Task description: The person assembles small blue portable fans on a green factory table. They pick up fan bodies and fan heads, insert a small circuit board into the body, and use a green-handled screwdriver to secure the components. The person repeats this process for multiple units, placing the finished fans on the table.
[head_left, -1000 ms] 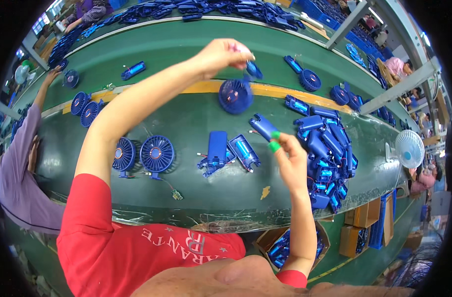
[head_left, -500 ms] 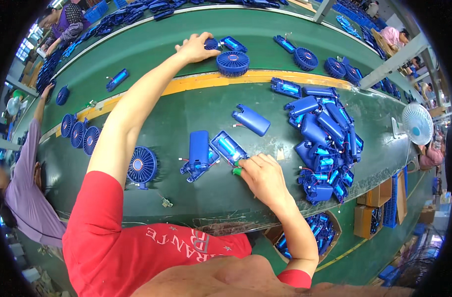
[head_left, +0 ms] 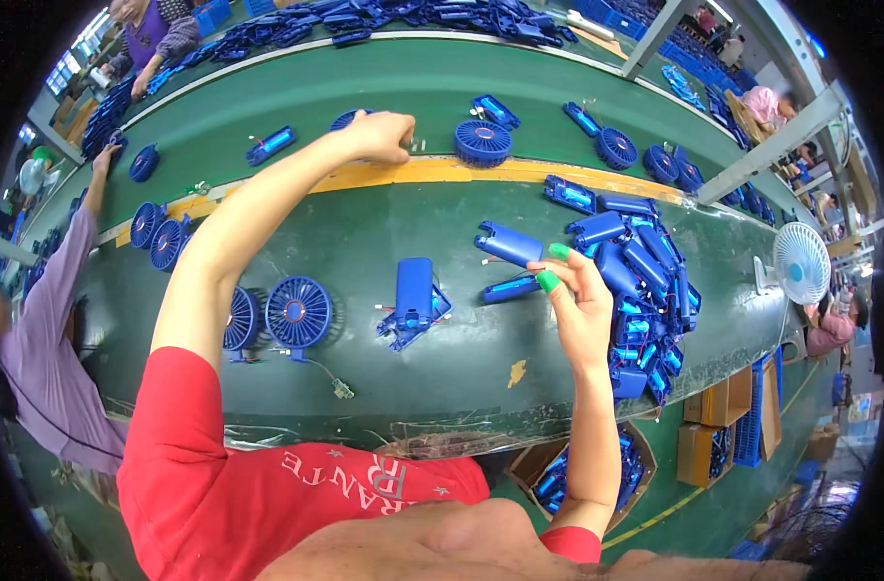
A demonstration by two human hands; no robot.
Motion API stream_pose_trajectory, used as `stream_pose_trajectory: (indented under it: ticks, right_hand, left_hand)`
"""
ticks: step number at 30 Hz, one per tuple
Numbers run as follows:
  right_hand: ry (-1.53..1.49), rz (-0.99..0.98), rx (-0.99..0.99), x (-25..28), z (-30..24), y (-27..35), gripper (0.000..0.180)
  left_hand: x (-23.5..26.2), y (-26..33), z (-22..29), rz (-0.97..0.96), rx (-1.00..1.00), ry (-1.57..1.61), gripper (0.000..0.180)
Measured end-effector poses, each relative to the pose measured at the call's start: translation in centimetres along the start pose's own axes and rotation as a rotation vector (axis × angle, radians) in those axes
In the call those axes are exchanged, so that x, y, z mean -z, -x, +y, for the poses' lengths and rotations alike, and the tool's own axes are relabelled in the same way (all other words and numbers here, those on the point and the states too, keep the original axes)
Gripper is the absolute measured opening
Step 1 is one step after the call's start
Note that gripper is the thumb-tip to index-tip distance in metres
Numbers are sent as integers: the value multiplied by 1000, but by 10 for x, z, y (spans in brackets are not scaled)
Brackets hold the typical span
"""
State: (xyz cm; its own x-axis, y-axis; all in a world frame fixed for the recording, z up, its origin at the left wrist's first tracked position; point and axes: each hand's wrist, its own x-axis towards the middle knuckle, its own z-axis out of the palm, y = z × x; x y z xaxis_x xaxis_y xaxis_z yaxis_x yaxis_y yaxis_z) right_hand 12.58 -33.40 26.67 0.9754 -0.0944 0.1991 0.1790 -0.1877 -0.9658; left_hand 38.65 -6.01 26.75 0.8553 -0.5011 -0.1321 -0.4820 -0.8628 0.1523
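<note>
Heaped casings (head_left: 618, 273) lie handy for the right hand (head_left: 582, 312); whether its fingers or the left hand's (head_left: 386, 137) grip, I can't tell.

Fan head (head_left: 344, 118) part-hidden behind L hand (head_left: 387, 136); L grip unclear. L forearm (head_left: 253, 213) covers part of 2nd fan (head_left: 242, 320). R hand (head_left: 585, 308): contact w/ nearest housing (head_left: 508, 290) can't tell. Bkgd co-worker (head_left: 146, 37) cut off at top edge.

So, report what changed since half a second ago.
The open battery casing moved right, away from the casing stack, to the right hand. A fan head on the belt shifted left, by the left hand; neither hand's grip is clear. The bench fan and casing stack stayed.
</note>
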Motion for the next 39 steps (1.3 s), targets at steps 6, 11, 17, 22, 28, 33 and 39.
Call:
stream_pose_trajectory:
  ticks: [6,11,17,22,28,33,39]
  right_hand:
    - [184,-134,-135,-14,13,-2,21]
    - [-12,-154,-172,-31,14,-10,21]
    - [-87,-200,-167,-46,5,-12,21]
    - [-56,-193,-117,-51,3,-7,20]
    - [-80,-277,-74,-58,-12,-5,19]
    - [-70,-334,-59,-61,-21,-2,18]
    - [9,-386,-25,-59,-21,-1,18]
  left_hand:
    - [-10,56,-1,207,-37,270,25]
    - [-11,95,7,252,-123,585,30]
    - [-9,124,31,295,-232,679,29]
    - [-20,137,49,-55,-305,1322,32]
    - [-9,157,72,-256,-276,1456,22]
    - [-6,165,83,-251,-281,1472,22]
    - [-7,166,84,-335,-253,1508,23]
